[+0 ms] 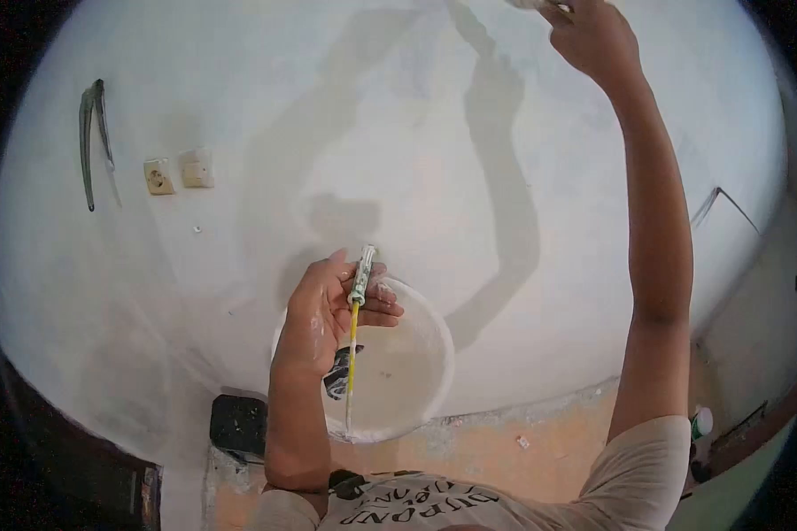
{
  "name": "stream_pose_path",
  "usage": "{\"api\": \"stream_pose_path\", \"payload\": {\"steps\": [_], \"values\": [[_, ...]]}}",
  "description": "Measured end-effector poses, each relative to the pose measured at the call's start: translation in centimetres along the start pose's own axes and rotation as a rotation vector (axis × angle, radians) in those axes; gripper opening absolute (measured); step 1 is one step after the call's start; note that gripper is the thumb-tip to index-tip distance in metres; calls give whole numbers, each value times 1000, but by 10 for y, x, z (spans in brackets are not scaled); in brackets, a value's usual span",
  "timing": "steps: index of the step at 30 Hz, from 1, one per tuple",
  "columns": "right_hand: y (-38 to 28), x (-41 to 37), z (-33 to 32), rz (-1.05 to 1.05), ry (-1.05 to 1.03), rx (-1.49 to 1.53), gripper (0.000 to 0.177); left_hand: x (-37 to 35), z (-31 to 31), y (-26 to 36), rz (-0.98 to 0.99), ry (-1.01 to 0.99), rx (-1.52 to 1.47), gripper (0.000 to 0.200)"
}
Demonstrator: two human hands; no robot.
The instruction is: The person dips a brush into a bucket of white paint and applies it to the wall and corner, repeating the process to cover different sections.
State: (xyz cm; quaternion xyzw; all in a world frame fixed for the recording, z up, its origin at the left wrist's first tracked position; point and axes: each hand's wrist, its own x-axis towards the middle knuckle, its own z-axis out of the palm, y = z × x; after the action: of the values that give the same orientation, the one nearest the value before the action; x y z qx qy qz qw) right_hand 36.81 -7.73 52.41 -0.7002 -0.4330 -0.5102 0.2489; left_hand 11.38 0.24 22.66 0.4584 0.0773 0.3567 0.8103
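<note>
My left hand (pixel 314 310) is over a round white bucket (pixel 450 354), palm turned up and fingers partly curled. Across those fingers lies a white-and-green grip (pixel 363 274), smeared with paint, on a thin yellow rod (pixel 352 354) that runs down to the bucket's near rim. Whitish smears mark the hand. Pale liquid (pixel 398 380) shows in the bucket, along with a dark object (pixel 338 372) half hidden by my wrist. My right hand (pixel 598 40) is raised against the wall at the top edge, closed around a whitish object (pixel 531 3) mostly cut off by the frame.
A pale wall (pixel 398 133) fills the view, with a socket (pixel 159 177) and a switch (pixel 197 168) at left. Dark bent strips (pixel 88 142) hang farther left. A black box-like object (pixel 239 425) stands beside the bucket on the dusty orange floor (pixel 505 425).
</note>
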Motion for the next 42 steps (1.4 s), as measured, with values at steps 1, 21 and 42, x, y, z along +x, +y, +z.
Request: {"api": "stream_pose_path", "payload": {"steps": [1, 21, 42], "values": [[16, -7, 9, 9, -8, -1, 17, 1, 0, -1, -11, 1, 4, 63], [-30, -57, 74, -8, 246, 335, 38, 12, -6, 14, -108, -33, 100, 78], [-32, -93, 8, 154, -551, 33, 13, 18, -28, 42, -225, -344, 3, 64]]}}
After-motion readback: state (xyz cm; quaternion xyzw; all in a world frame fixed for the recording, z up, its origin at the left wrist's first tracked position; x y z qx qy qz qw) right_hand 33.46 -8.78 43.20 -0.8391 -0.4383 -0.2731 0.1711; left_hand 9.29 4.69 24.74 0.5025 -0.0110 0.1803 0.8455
